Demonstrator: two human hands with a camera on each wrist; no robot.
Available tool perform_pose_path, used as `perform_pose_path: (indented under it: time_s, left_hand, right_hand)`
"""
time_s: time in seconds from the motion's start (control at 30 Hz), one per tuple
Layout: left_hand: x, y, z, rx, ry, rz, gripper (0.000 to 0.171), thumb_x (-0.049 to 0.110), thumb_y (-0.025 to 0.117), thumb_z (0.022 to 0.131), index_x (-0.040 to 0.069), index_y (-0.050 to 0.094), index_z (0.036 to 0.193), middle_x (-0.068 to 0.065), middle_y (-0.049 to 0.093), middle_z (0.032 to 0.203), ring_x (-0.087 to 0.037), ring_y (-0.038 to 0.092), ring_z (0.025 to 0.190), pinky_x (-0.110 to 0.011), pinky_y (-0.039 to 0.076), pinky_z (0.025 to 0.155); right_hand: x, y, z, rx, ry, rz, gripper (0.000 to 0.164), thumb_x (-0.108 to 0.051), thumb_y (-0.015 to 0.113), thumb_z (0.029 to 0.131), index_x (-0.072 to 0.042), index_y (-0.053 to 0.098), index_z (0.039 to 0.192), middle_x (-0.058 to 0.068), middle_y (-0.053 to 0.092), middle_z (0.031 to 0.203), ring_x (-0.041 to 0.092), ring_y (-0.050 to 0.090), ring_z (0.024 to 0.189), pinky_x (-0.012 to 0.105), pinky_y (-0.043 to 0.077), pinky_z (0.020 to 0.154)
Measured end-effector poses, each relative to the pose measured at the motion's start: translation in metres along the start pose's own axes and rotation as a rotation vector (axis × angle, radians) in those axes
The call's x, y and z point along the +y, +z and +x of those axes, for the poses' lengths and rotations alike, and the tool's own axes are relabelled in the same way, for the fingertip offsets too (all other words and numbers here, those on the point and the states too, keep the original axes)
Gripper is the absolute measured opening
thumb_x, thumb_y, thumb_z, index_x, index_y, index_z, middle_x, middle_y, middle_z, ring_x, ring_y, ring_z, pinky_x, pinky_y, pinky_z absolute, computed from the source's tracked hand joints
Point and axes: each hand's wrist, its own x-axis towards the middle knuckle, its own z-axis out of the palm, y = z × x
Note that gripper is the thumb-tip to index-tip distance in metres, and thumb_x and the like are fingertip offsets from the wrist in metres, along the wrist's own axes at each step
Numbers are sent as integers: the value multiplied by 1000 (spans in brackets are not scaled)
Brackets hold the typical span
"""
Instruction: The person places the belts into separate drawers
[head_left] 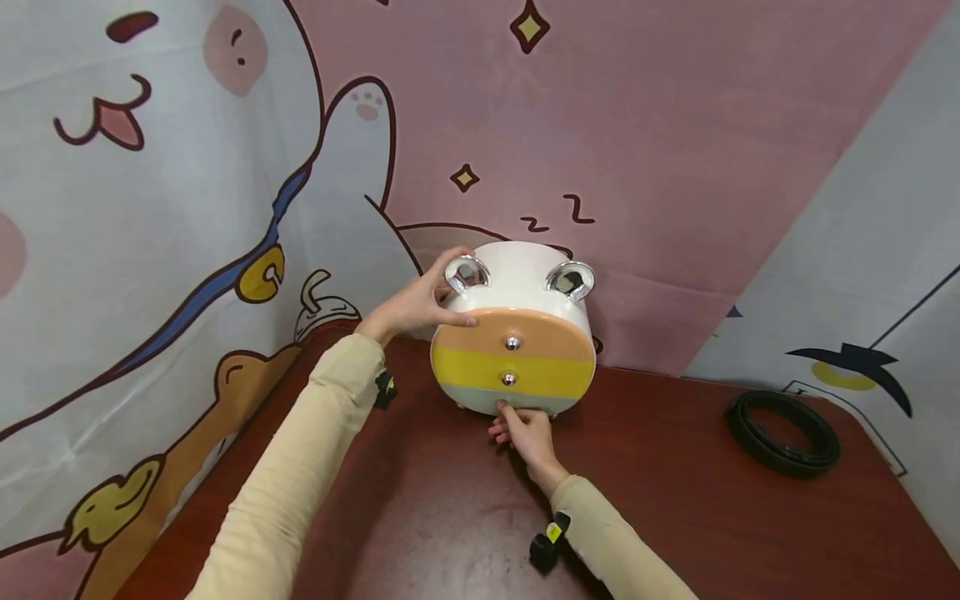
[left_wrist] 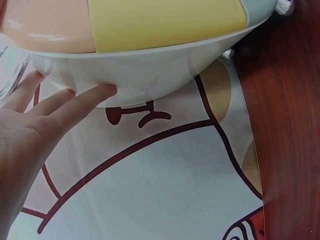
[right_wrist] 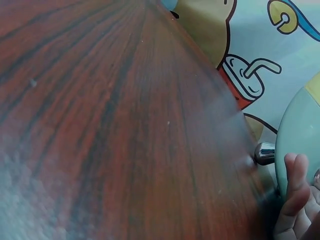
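Observation:
A small rounded white drawer box (head_left: 517,275) with two shiny silver ring-shaped ears stands on the table. Its front has orange, yellow and pale green drawers, and silver knobs show on the orange and yellow ones. My left hand (head_left: 420,300) holds the box's upper left side, thumb on the orange front and a finger up by the ear. In the left wrist view, several fingertips rest against the white side (left_wrist: 150,80). Low at the front, my right hand (head_left: 531,433) pinches the pale green drawer's knob (right_wrist: 317,176), mostly hidden by the fingers.
A black coiled ring-shaped band (head_left: 783,433) lies on the right of the reddish-brown wooden table (head_left: 645,500). A cartoon-printed cloth (head_left: 637,125) hangs behind the box and along the left edge. Short silver feet (right_wrist: 265,153) lift the box off the tabletop.

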Motion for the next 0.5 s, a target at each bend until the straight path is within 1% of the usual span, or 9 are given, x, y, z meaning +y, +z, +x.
perform_pose_path:
  time_s: [0.13,0.23,0.33,0.5]
  left_hand:
    - [1,0,0,-1,3,1,102,15,85,75,32,18,150,-12,50,132,-30,56,114,-43,46,89]
    - [1,0,1,8,0,11,102,16,86,75,35,19,149,-10,49,132,-31,54,118,-44,46,90]
    - [1,0,1,14,-5,16,102,17,86,74,38,19,148,-10,48,134,-33,51,122,-45,45,91]
    - [0,0,0,16,-22,34,103,19,86,74,38,18,149,-11,44,138,-38,44,128,-47,43,94]
  right_hand:
    - [-1,0,-4,-3,13,5,43,-29,60,96,10,71,85,9,69,67,12,62,53,24,43,49]
    - [-1,0,-6,-9,25,11,42,-29,60,96,10,71,86,9,69,67,12,62,54,23,42,50]
    - [-2,0,-7,-15,29,10,42,-30,61,96,9,71,87,9,70,68,12,63,55,23,43,50]
    - [-2,-2,-10,-28,36,-2,42,-31,61,96,8,72,87,9,70,68,13,63,54,24,43,51]
